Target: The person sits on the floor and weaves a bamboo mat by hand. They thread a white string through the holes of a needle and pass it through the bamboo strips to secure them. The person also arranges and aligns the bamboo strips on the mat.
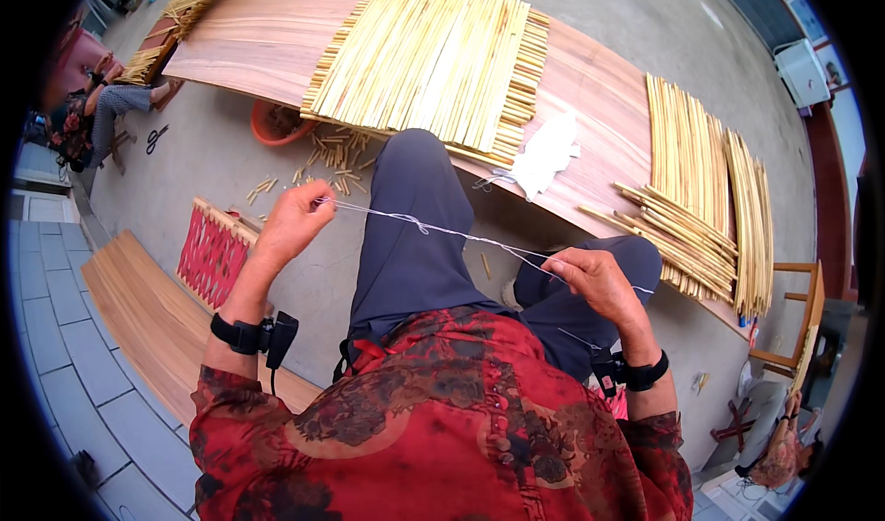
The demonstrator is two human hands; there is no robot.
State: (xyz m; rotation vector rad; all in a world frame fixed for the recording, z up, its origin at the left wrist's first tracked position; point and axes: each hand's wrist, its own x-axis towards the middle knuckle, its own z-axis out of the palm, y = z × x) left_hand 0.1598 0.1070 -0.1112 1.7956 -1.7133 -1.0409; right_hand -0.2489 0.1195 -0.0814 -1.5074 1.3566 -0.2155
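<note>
A thin white string (461,235) is stretched across above my lap, with a small loop or tangle nearer its left end. My left hand (293,221) pinches one end, fingers closed. Toward the other end, my right hand (590,277) grips the strands between thumb and fingers, and a loose tail sticks out past it. Beyond my knees, a mat of pale yellow stalks (419,60) lies on a long wooden board (258,23). On the board beside the mat is a crumpled white cloth or bag (546,157).
More yellow stalks (691,152) are laid at the board's right end, with a loose bundle (678,235) across them. Under the board stand a red-orange bowl (277,124) and scattered cut pieces (339,152). Scissors (157,138) lie on the floor. A red woven stool (217,254) stands left. Other people sit at both sides.
</note>
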